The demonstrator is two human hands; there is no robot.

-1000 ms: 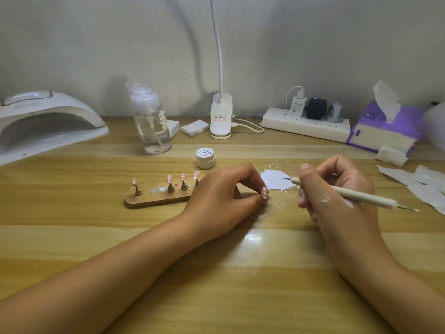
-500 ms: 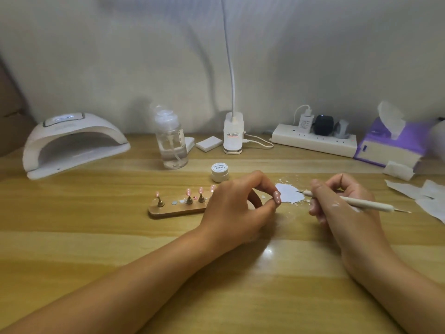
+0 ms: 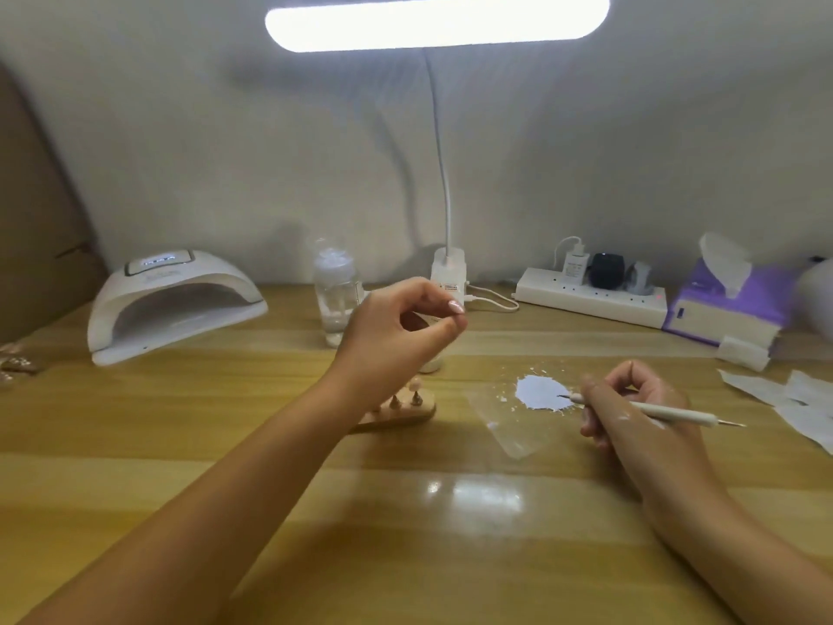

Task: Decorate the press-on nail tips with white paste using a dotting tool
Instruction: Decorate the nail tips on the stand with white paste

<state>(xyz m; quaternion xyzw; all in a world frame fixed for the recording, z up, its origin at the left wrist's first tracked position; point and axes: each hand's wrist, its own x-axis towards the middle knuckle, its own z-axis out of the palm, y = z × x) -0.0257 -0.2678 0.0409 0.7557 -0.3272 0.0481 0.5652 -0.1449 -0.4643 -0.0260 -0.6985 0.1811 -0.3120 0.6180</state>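
Far left, back of table: white nail lamp, opening facing me. Next to it a clear bottle, upright.

My left hand is lifted off the table in front of the bottle. Fingers curled, thumb and index fingertip brought together in a pinch. I cannot tell whether anything small sits between them.

Below that wrist is the wooden holder, partly hidden by my forearm. Two pegs show at its right end, and one carries a pale nail tip.

Centre back: desk lamp, lit.

Right of the holder, a clear sheet lies flat on the table with the white paste pooled on it and small splatters around.

My right hand rests low beside the sheet and grips the dotting tool like a pen. Its front tip sits at the right edge of the paste, and there are white smears on the back of the hand.

Back right: power strip, purple tissue box. Paper scraps at far right.
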